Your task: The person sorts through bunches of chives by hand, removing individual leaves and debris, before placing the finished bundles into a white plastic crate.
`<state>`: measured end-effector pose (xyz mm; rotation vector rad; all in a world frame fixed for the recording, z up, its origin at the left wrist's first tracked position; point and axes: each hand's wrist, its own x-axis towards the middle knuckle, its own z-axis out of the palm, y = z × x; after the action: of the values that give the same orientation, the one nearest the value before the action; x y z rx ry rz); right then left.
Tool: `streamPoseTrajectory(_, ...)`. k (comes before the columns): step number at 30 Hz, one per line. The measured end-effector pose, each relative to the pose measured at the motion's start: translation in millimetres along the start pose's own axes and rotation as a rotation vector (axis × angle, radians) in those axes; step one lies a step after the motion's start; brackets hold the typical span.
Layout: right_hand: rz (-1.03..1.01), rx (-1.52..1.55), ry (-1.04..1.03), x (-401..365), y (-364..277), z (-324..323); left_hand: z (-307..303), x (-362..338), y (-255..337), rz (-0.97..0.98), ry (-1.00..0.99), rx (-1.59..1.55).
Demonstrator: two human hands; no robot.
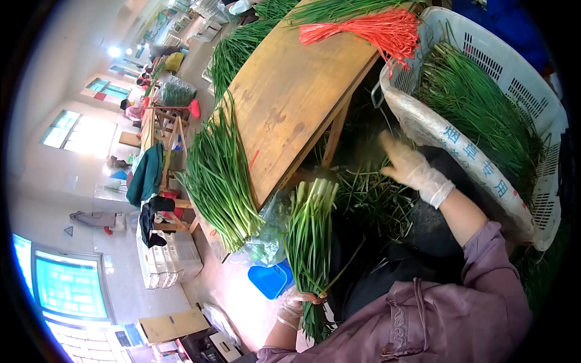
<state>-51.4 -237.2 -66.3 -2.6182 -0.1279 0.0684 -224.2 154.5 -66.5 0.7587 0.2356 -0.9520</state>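
My left hand (295,304), in a thin clear glove, is closed around a bunch of garlic chives (310,236) near its leafy end. The pale stalk ends of the bunch point away from me. My right hand (408,171), gloved too, is over my lap with its fingers spread and somewhat blurred; nothing shows in it. Beneath it, loose chive scraps (384,202) lie on dark cloth. Another pile of chives (223,178) lies along the edge of the wooden table (290,91), left of the bunch I hold.
A white plastic basket (472,136) of chives stands at my right. Red ties (369,31) lie on the table's far end, with more chives (242,51) along its side. A blue container (268,280) is on the floor. People work at tables in the background.
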Motion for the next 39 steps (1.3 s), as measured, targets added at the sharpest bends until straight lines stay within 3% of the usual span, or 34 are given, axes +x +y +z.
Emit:
streamPoseTrajectory(1, -0.222, 0.164, 0.120, -1.7, -13.3, 8.1, 0.7, 1.5, -2.3, -0.019, 0.003, -0.026)
streamPoseTrajectory(2, -0.233, 0.600, -0.067, -1.0, -25.5, 8.3, 1.6, 4.1, -3.4, -0.030, 0.006, -0.039)
streamPoseTrajectory(4, -0.382, 1.007, 0.114, 6.2, -43.7, 37.2, 3.2, 9.2, -5.4, -0.068, 0.013, -0.063)
streamPoseTrajectory(6, -0.307, 1.234, 0.061, 17.2, -51.4, 52.2, 7.6, 13.3, -6.6, -0.090, 0.017, -0.065)
streamPoseTrajectory(7, -0.236, 1.334, -0.158, 19.0, -48.4, 54.2, 9.7, 15.8, -6.3, -0.099, 0.020, -0.058)
streamPoseTrajectory(8, -0.164, 1.423, -0.379, 20.4, -45.4, 54.5, 12.6, 18.5, -5.2, -0.105, 0.025, -0.050)
streamPoseTrajectory(13, -0.215, 1.559, -0.463, 9.1, -31.3, 37.4, 23.4, 33.1, -1.3, -0.110, 0.064, -0.021)
streamPoseTrajectory(18, -0.113, 1.696, -0.432, -12.2, -30.9, 29.6, 17.9, 39.3, -0.7, -0.141, 0.030, -0.011)
streamPoseTrajectory(20, 0.136, 1.950, -0.586, -17.8, -28.5, 31.2, 24.4, 35.5, -0.2, -0.109, 0.056, 0.086)
streamPoseTrajectory(22, 0.168, 1.963, -0.576, -20.2, -27.1, 33.3, 20.8, 32.0, 0.2, -0.126, 0.065, 0.122)
streamPoseTrajectory(24, -0.001, 1.627, -0.502, -17.2, -26.1, 32.4, 17.4, 27.9, 0.0, -0.157, 0.080, 0.194)
streamPoseTrajectory(25, -0.069, 1.289, -0.482, -15.5, -24.6, 21.1, 18.6, 27.9, 1.4, -0.157, 0.081, 0.193)
streamPoseTrajectory(26, -0.140, 0.740, -0.305, -12.6, -22.5, 7.5, 22.2, 28.5, 3.7, -0.144, 0.070, 0.150)
streamPoseTrajectory(28, -0.094, 0.497, -0.063, -4.5, -11.6, 10.9, 25.8, 23.8, 3.1, -0.128, 0.063, 0.101)
streamPoseTrajectory(30, -0.049, 0.036, 0.234, 3.9, 2.8, 20.5, 25.9, 24.6, 6.6, -0.094, 0.116, 0.097)
streamPoseTrajectory(31, 0.071, -0.147, 0.161, 10.8, 2.0, 10.2, 16.0, 21.1, 4.6, -0.104, 0.141, 0.106)
streamPoseTrajectory(34, 0.217, -0.389, 0.250, 22.2, 24.6, 23.8, 6.6, 15.8, 5.8, -0.075, 0.119, 0.158)
streamPoseTrajectory(35, 0.010, -0.348, 0.464, 9.8, 21.7, 23.8, 9.1, 12.1, 5.1, -0.054, 0.186, 0.229)
streamPoseTrajectory(36, -0.026, -0.115, 0.265, 0.9, -3.7, 5.1, 12.6, 12.3, 5.5, -0.050, 0.190, 0.225)
streamPoseTrajectory(38, -0.169, 0.717, -0.056, -7.6, -20.4, 15.1, 18.8, 17.1, 6.7, -0.073, 0.218, 0.363)
streamPoseTrajectory(39, -0.065, 1.088, -0.258, -11.3, -26.8, 24.7, 16.7, 20.6, 6.0, -0.115, 0.220, 0.370)
